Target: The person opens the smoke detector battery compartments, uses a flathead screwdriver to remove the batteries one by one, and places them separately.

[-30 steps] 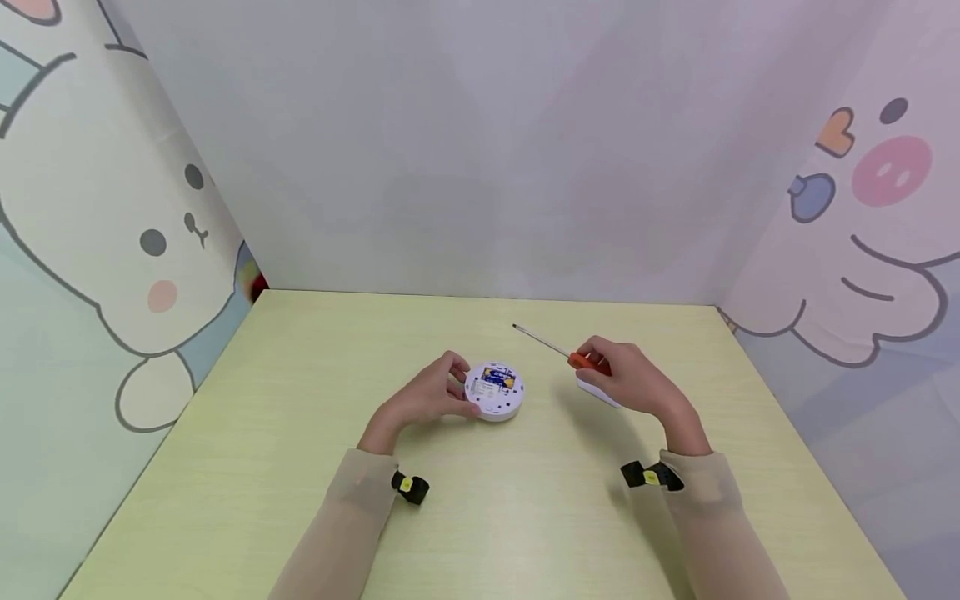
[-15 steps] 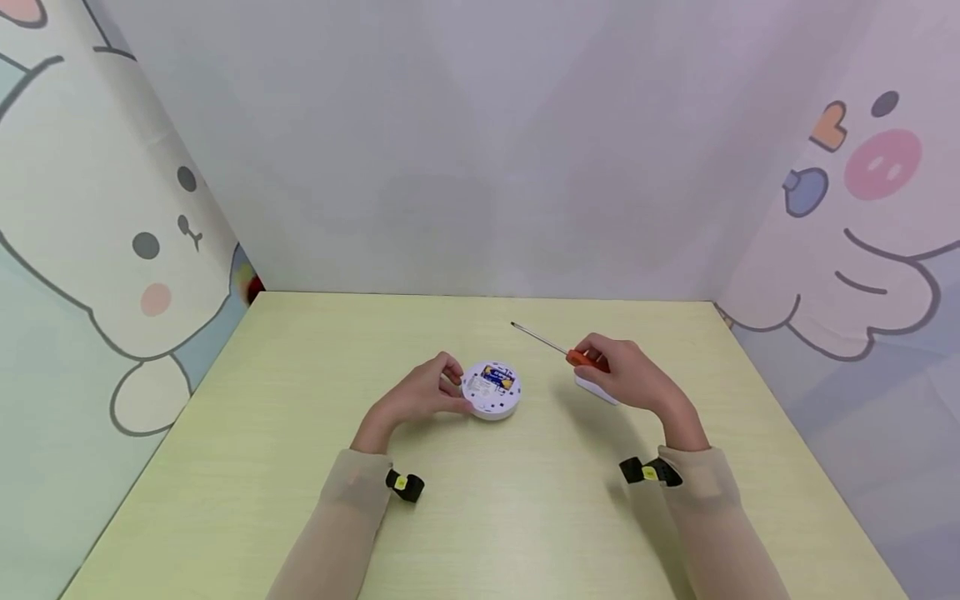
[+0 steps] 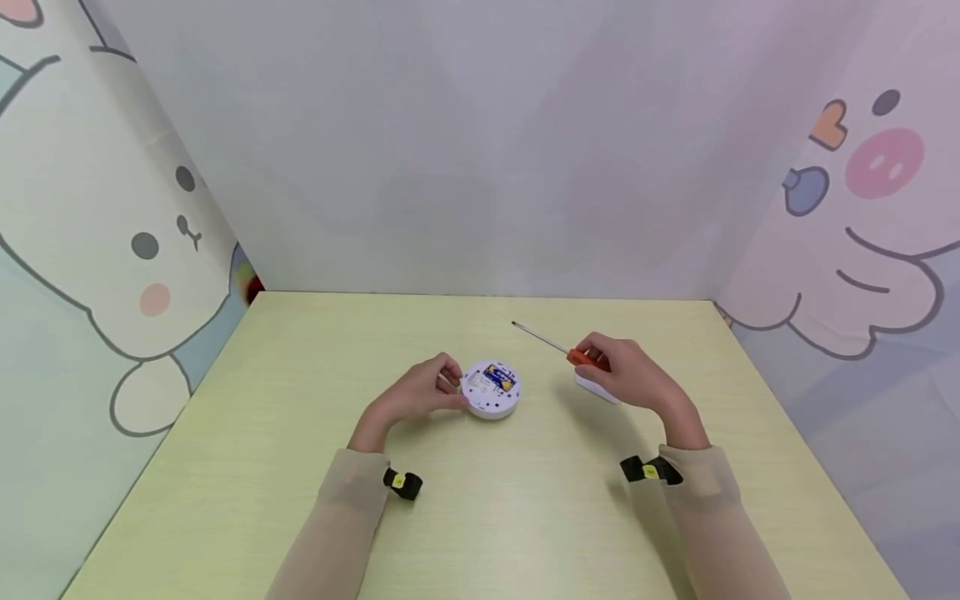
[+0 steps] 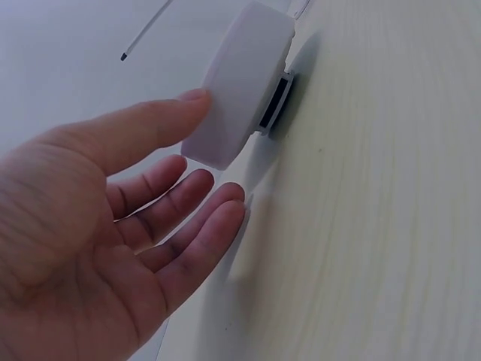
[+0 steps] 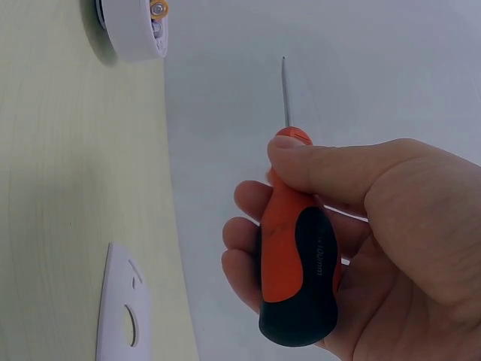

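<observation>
A round white device with a blue and yellow label and small dark holes on top sits on the table. The thumb of my left hand touches its side. In the left wrist view the other fingers of that hand are loosely bent beneath the device, apart from it. My right hand grips an orange and black screwdriver by its handle, above the table. The screwdriver's thin shaft points away toward the far left, with its tip in the air behind the device.
Below the right hand lies a flat white piece with cutouts, partly hidden by that hand. The pale wooden table ends at a plain white wall. Side walls carry cartoon figures.
The round device has turned a little clockwise, shown by its label. My left thumb has drawn back slightly to the device's edge. The right hand and screwdriver have hardly moved.
</observation>
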`<state>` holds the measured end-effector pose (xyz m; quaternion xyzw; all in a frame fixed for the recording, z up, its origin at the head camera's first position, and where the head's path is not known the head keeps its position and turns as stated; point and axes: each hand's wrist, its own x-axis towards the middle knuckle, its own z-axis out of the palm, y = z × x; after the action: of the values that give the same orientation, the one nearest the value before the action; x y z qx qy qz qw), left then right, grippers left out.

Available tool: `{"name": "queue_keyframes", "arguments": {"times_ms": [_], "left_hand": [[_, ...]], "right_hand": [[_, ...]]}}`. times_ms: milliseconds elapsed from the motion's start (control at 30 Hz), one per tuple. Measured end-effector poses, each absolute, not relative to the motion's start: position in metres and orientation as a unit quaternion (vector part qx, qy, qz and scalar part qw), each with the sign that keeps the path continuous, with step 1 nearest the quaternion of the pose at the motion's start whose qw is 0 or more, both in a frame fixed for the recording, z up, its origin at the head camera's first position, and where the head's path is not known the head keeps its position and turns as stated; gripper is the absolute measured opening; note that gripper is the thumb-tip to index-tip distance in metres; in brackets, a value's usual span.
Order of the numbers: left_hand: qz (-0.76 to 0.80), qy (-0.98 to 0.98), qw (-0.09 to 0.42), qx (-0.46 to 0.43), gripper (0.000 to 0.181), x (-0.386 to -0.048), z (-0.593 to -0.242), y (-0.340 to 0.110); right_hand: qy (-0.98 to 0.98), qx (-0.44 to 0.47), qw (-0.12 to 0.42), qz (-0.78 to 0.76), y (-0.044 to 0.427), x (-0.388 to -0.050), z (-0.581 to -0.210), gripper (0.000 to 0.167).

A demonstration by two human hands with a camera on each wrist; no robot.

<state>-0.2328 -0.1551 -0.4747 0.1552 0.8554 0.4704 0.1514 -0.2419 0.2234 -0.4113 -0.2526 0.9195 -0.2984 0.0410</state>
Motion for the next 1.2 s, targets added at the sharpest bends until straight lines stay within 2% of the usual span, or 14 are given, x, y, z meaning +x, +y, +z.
{"name": "queue_keyframes", "arguments": {"times_ms": [800,1200], "left_hand": [[0.456,0.862,0.132,0.179,0.022,-0.2312,-0.4720,-0.1587],[0.462,0.858,0.131,0.181,0.028,-0.2310,-0.4725,-0.1597]], "right_hand": [[0.918,-0.251,0.043,-0.303,0.2235,-0.2400,-0.4105,0.017],[0.917,-0.254,0.041,-0.306,0.2234,-0.2397,-0.4097,0.017]]}}
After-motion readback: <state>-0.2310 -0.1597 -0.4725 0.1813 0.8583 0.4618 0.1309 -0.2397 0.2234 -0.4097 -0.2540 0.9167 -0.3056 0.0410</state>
